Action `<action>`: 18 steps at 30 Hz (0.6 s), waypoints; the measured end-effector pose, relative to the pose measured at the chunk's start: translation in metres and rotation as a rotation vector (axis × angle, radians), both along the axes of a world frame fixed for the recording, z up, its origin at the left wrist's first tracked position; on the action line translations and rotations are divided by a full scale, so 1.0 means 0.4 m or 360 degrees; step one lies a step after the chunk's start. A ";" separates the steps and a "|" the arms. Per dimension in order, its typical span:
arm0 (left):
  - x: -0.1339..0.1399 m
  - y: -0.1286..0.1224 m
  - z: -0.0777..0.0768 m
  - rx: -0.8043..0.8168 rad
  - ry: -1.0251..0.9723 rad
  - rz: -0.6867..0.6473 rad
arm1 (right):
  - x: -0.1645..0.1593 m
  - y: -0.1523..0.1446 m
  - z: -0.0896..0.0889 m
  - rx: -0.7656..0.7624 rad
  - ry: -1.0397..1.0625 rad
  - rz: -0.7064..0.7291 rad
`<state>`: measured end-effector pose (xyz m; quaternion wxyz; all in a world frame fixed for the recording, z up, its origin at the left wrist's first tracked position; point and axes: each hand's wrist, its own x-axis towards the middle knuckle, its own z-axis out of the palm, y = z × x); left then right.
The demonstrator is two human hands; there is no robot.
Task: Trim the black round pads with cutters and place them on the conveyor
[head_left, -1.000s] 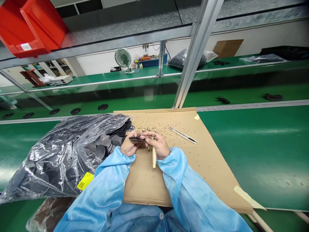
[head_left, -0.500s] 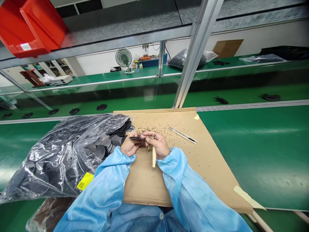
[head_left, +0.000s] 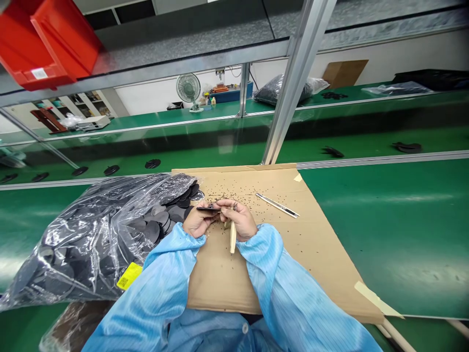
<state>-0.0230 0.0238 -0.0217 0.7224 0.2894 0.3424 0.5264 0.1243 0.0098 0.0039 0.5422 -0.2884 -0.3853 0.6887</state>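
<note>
My left hand (head_left: 198, 222) is closed on a thin black disc (head_left: 208, 209), seen nearly edge-on. Close against it, my right hand (head_left: 240, 220) is closed round a tool with a pale, flat handle (head_left: 233, 237) that points down toward me; its working end is hidden by the fingers. Both hands meet at the disc's right edge. Under them lies a cardboard sheet (head_left: 223, 288) sprinkled with tiny black bits (head_left: 252, 199). To the left, a clear plastic bag (head_left: 88, 234) spills many black discs (head_left: 152, 230) from its mouth.
A slim white utility knife (head_left: 277, 205) lies on the cardboard, right of my hands. Small piles of discs (head_left: 153, 163) sit along the green belt beyond. A metal post (head_left: 293, 88) rises behind the cardboard, and a red bin (head_left: 47, 44) stands on the shelf at upper left.
The view has shifted very slightly. My hands, the disc and the tool keep almost the same position.
</note>
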 end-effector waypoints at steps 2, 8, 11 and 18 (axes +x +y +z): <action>-0.001 -0.001 0.000 0.0000 0.0004 -0.0007 | 0.000 0.000 0.001 0.0000 0.0001 0.0003; -0.003 0.002 -0.006 0.0009 -0.0026 0.0002 | 0.001 0.001 -0.004 0.0086 -0.0013 0.0060; -0.003 0.004 -0.011 0.0014 -0.0046 -0.0008 | 0.001 0.002 -0.008 0.0113 -0.0009 0.0071; 0.000 -0.002 0.004 0.0142 -0.0140 0.0222 | -0.001 -0.006 -0.002 0.0225 -0.0187 0.0058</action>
